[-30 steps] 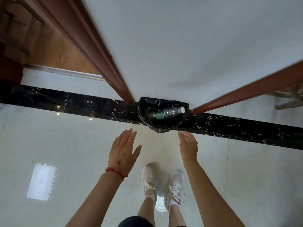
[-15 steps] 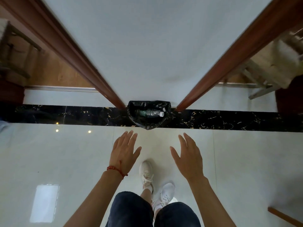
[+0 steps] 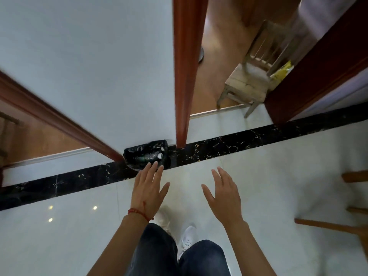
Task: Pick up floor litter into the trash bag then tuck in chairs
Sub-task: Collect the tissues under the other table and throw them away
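Observation:
A black trash bag [image 3: 135, 156] stands open on the floor against a white wall, between two red-brown door frames. A plastic bottle [image 3: 151, 156] with a white cap lies inside it. My left hand [image 3: 148, 191], with a red string on the wrist, hovers with fingers spread, its fingertips overlapping the bag's near edge. Spread the same way and holding nothing, my right hand [image 3: 223, 193] is to the right over the pale tiles. A pale wooden chair [image 3: 249, 80] stands in the doorway at upper right.
A black marble strip [image 3: 239, 144] crosses the pale tiled floor. A red-brown door frame [image 3: 182, 76] rises just right of the bag. Brown wooden chair legs [image 3: 334, 227] show at the right edge. A yellow packet [image 3: 282, 71] lies beside the pale chair.
The view has swung to the right, so the bag now sits left of centre and the chair in the doorway shows more. Both hands stay spread and empty.

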Action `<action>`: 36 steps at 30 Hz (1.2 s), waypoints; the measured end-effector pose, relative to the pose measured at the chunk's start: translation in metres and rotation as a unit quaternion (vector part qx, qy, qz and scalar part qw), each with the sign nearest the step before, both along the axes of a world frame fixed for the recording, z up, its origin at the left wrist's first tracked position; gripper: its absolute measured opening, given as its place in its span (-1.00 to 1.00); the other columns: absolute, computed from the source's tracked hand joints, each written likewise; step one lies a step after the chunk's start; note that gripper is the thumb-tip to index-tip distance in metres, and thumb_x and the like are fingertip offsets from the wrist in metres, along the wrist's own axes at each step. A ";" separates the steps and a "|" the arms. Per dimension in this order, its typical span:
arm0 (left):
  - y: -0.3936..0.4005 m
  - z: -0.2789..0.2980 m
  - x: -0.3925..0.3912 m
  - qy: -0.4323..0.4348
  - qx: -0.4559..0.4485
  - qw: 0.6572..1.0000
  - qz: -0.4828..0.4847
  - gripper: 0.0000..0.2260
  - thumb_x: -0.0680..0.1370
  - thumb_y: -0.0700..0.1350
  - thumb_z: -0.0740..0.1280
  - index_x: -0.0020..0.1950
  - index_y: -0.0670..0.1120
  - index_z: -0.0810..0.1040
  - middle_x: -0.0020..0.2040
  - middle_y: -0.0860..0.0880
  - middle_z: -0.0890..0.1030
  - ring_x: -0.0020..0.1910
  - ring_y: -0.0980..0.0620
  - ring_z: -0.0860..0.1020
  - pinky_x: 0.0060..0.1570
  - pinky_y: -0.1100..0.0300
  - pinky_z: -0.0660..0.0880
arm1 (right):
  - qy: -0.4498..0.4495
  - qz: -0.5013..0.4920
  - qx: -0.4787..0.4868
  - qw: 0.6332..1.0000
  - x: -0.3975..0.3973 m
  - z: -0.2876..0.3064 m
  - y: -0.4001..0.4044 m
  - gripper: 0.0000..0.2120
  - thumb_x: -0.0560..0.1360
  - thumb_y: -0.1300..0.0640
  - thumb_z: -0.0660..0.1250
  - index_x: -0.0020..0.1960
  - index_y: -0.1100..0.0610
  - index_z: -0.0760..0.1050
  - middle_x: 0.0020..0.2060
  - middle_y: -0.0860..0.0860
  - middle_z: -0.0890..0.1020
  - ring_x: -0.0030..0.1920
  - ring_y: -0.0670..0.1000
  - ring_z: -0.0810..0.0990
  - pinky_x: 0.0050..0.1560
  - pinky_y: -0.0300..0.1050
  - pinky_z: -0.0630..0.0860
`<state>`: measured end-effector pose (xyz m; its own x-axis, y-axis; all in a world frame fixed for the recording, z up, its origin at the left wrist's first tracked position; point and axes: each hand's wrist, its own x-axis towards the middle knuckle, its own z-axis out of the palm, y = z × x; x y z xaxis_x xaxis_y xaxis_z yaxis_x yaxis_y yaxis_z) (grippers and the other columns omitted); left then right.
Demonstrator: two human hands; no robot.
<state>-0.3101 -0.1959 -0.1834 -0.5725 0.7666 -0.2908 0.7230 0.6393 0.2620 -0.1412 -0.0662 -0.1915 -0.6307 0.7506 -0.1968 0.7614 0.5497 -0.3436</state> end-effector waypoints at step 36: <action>0.197 0.119 0.145 0.023 0.078 0.833 -0.547 -0.45 0.54 0.15 -0.02 0.37 -0.15 0.37 0.37 -0.14 0.41 0.39 -0.13 0.32 0.33 -0.02 0.26 | 0.029 -0.529 0.021 0.848 0.189 0.113 -0.038 -0.37 0.51 -0.24 0.02 0.45 0.11 0.17 0.45 0.06 0.23 0.46 0.04 0.17 0.40 -0.07 0.16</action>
